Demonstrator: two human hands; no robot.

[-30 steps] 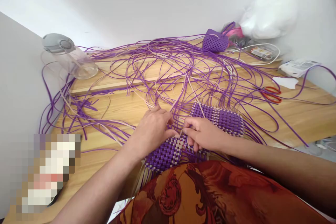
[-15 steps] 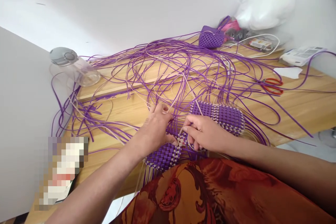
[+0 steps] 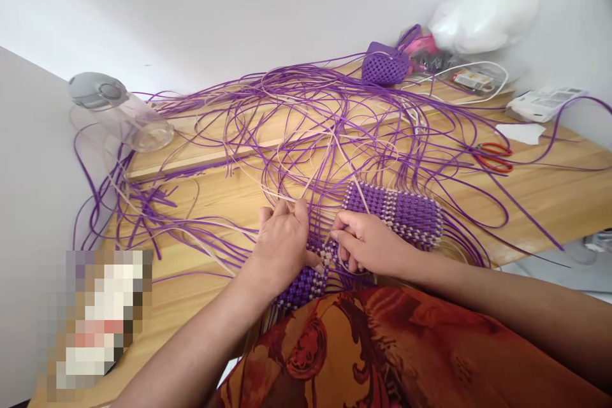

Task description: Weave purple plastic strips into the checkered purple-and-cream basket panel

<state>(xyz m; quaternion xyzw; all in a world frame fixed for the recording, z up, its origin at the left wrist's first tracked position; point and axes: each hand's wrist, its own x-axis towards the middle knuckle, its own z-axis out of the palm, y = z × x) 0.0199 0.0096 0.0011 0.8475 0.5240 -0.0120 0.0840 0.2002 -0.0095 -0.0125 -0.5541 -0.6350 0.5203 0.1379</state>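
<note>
A purple and cream woven panel (image 3: 396, 213) lies at the near edge of the wooden table (image 3: 535, 204), with its near end (image 3: 301, 287) hanging over my lap. My left hand (image 3: 282, 245) rests on the weave, fingers curled over several purple strands and a cream strand. My right hand (image 3: 368, 243) is pinched on a thin strand right beside the left thumb, at the gap in the weave. Long loose purple strands (image 3: 306, 115) fan out from the panel across the table.
A clear bottle with a grey lid (image 3: 115, 111) lies at the back left. Red-handled scissors (image 3: 495, 156) sit to the right. A small purple woven basket (image 3: 385, 67), white bag (image 3: 482, 9), white cable and a white device (image 3: 545, 102) are at the back right.
My left hand has slid a little forward and spread its fingers over the strands; the right hand keeps its pinch. The view has shifted slightly.
</note>
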